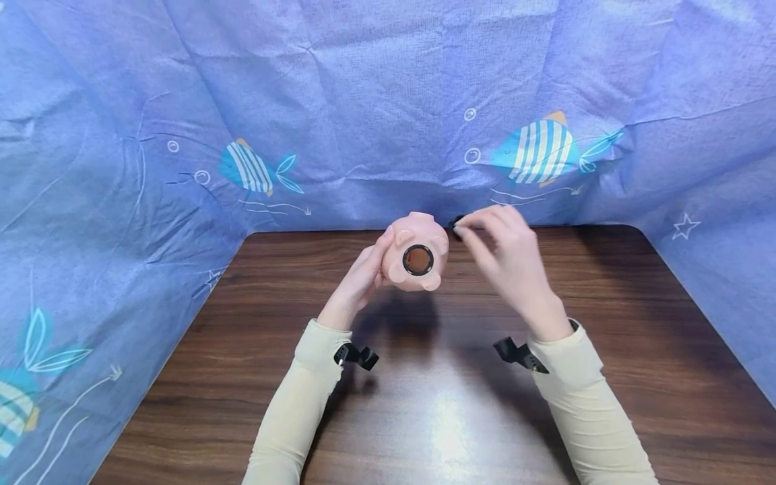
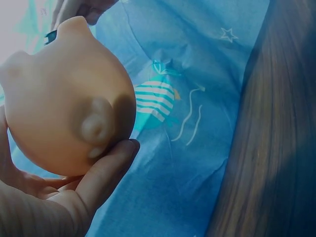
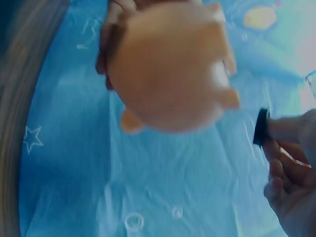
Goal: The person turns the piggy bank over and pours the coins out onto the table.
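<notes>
A pink piggy bank (image 1: 418, 230) is held up over the table by the left hand (image 1: 358, 279), its underside with four short feet turned toward the head camera. Amid the feet is a round opening (image 1: 418, 260) with a black rim. In the left wrist view, fingers and thumb wrap the round body (image 2: 69, 98) from below. The right hand (image 1: 512, 252) pinches a small black plug (image 3: 260, 127) between thumb and fingertips. This plug is apart from the piggy bank in the right wrist view, a short way to its right in the head view.
Beneath the hands lies a dark wood-grain table (image 1: 273, 377). A blue cloth (image 1: 376, 101) with printed fish hangs along its back and sides. Each wrist carries a black strap with a small camera (image 1: 514, 351).
</notes>
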Action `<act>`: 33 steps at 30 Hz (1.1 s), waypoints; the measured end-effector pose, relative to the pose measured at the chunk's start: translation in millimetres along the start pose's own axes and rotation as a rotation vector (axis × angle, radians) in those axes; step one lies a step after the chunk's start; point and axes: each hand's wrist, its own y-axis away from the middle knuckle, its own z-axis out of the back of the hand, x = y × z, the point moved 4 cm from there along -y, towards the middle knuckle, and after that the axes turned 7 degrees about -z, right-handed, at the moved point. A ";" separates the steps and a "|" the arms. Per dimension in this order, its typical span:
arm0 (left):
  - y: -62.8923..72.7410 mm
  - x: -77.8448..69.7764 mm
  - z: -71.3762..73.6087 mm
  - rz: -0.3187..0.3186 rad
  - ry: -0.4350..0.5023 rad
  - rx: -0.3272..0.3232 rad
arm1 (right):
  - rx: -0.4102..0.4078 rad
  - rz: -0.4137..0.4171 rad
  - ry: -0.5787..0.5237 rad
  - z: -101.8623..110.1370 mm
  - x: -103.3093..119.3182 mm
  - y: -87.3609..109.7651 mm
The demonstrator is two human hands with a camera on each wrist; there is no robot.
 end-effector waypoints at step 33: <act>11.3 -6.0 12.8 -0.031 0.022 0.039 | -0.224 -0.538 0.382 103.8 -193.1 53.3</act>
